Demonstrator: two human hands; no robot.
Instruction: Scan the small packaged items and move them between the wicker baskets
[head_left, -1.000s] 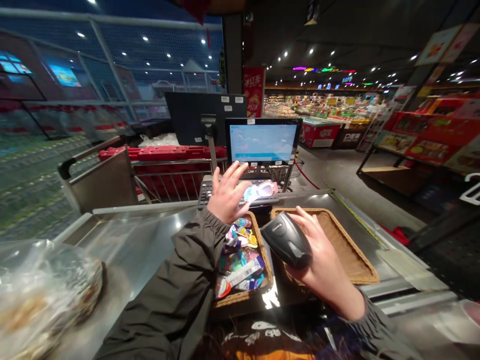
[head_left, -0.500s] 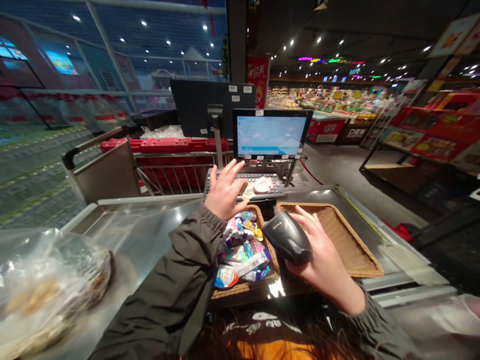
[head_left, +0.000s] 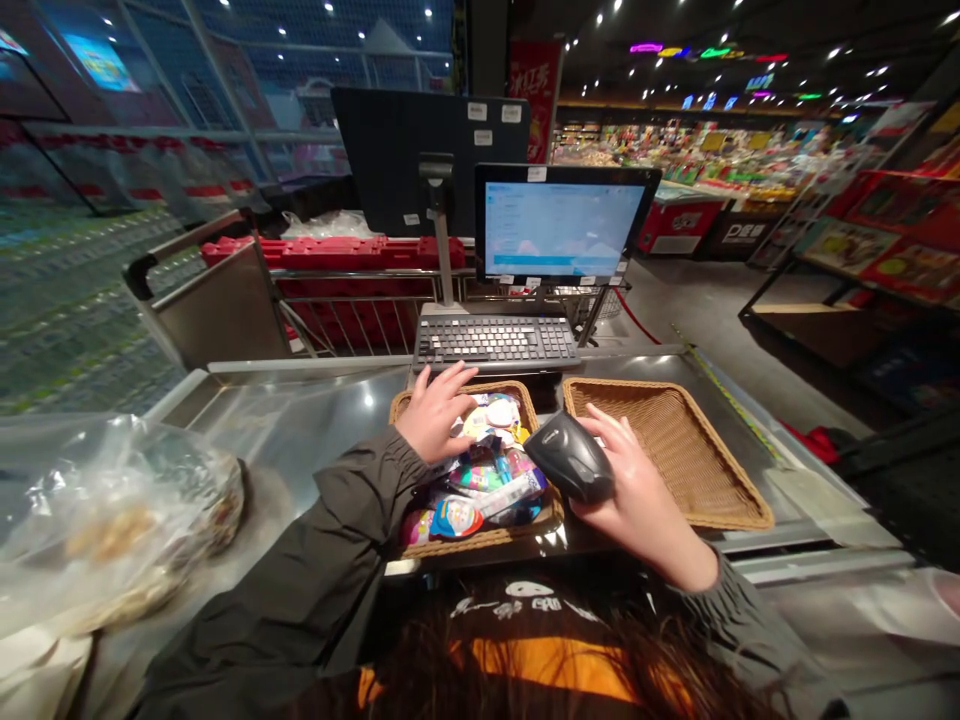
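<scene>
The black scanner (head_left: pixel 574 460) is best kept firmly gripped by the wrapped fingers of the right hand (head_left: pixel 637 505), while the pale packet (head_left: pixel 501 412) is best lowered softly by the left hand (head_left: pixel 433 418), so that nothing is knocked out of the basket (head_left: pixel 480 542) under its fingers. The left fingers are loosely spread, and whether the packet, just right of their tips, is pinched or let go cannot be told. Half a second ago it was seen over the keyboard (head_left: pixel 495 340); now the keys, beyond the fingers, are uncovered.
</scene>
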